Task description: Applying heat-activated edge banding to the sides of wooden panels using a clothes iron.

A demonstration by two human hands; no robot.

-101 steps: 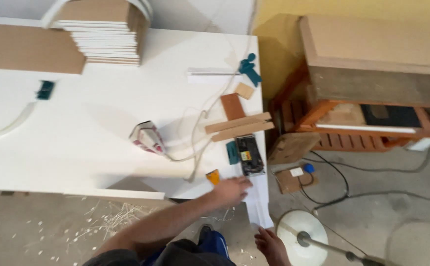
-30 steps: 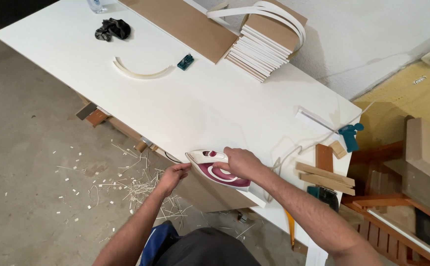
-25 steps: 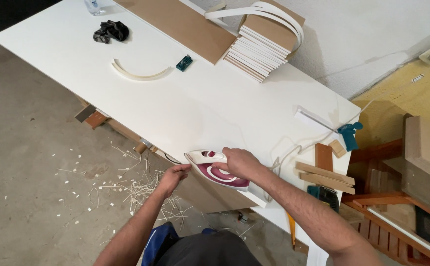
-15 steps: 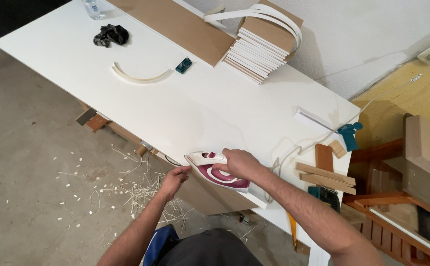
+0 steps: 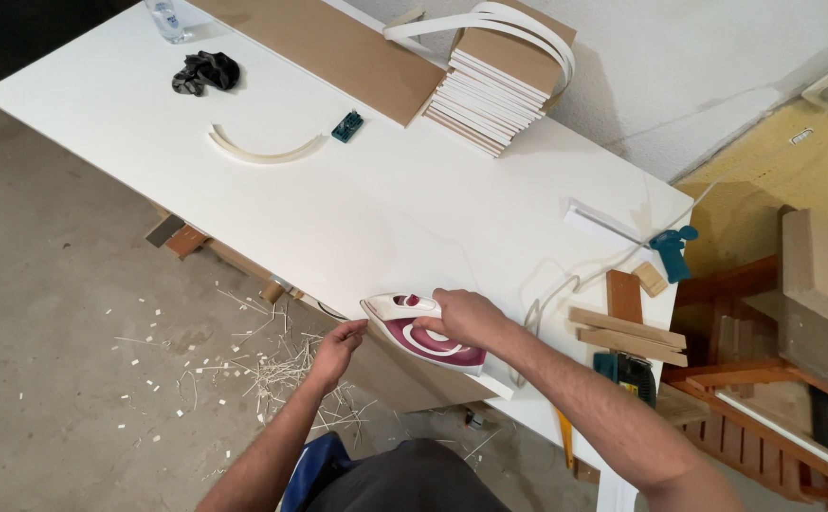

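A white and magenta clothes iron [image 5: 423, 334] lies along the near edge of the big white table [image 5: 357, 204]. My right hand [image 5: 461, 315] grips the iron's handle from above. My left hand [image 5: 336, 348] reaches up to the table's edge just left of the iron's tip, fingers pinched at the edge; what it pinches is too small to tell. The iron's white cord [image 5: 551, 294] loops away to the right.
A stack of white-edged boards [image 5: 499, 90] with a coiled white strip stands at the back beside a brown panel [image 5: 338, 52]. A curved white strip [image 5: 264, 150], black cloth [image 5: 205, 71], wood offcuts [image 5: 627, 327] and a teal clamp [image 5: 672, 251] lie about. Shavings [image 5: 272, 365] litter the floor.
Since 3.4 s ago I have shifted left along the table and taken hold of the iron. Over the last second the iron and both hands have barely moved.
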